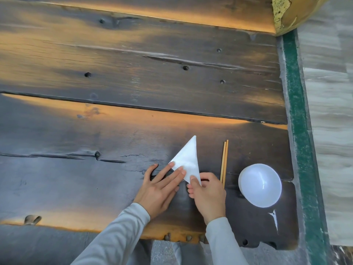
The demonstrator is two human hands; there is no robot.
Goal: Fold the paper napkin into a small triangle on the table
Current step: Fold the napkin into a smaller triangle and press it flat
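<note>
A white paper napkin (pixel 188 159), folded into a triangle, lies on the dark wooden table (pixel 114 131) with one tip pointing away from me. My left hand (pixel 162 186) lies flat beside it, straight fingers pressing the triangle's near left edge. My right hand (pixel 207 196) pinches the nearest corner of the napkin between thumb and fingers.
A pair of wooden chopsticks (pixel 224 161) lies just right of the napkin. A white bowl (pixel 260 185) stands further right, near the table's right edge. A green strip (pixel 298 131) runs along that edge. A yellow object (pixel 290 12) sits at the far right corner.
</note>
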